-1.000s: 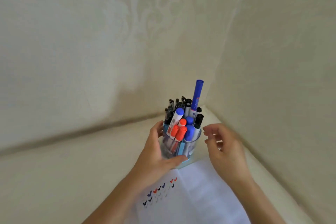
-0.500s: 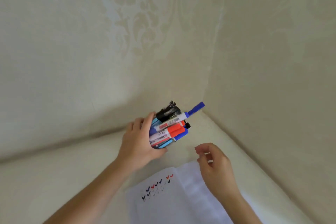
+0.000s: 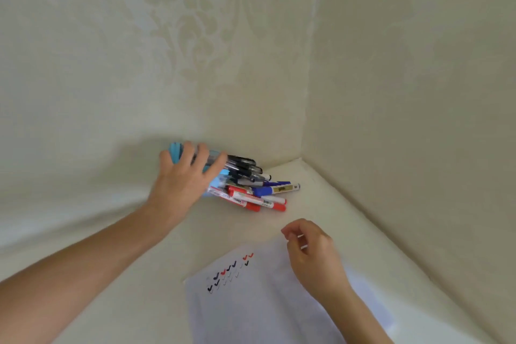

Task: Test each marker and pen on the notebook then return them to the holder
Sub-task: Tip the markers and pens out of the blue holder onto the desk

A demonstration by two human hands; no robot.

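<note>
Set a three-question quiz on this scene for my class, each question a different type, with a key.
1. True or false: the left hand grips the holder tipped on its side, with markers spilling onto the table.
2. What does the right hand hold? A) a red marker B) the holder C) nothing
3. Fill in: the coloured tick marks are on the ____.
Key: 1 true; 2 C; 3 notebook.

Cream surface [image 3: 229, 234] under white notebook [image 3: 251, 310], heap of markers and pens [image 3: 251, 200].
</note>
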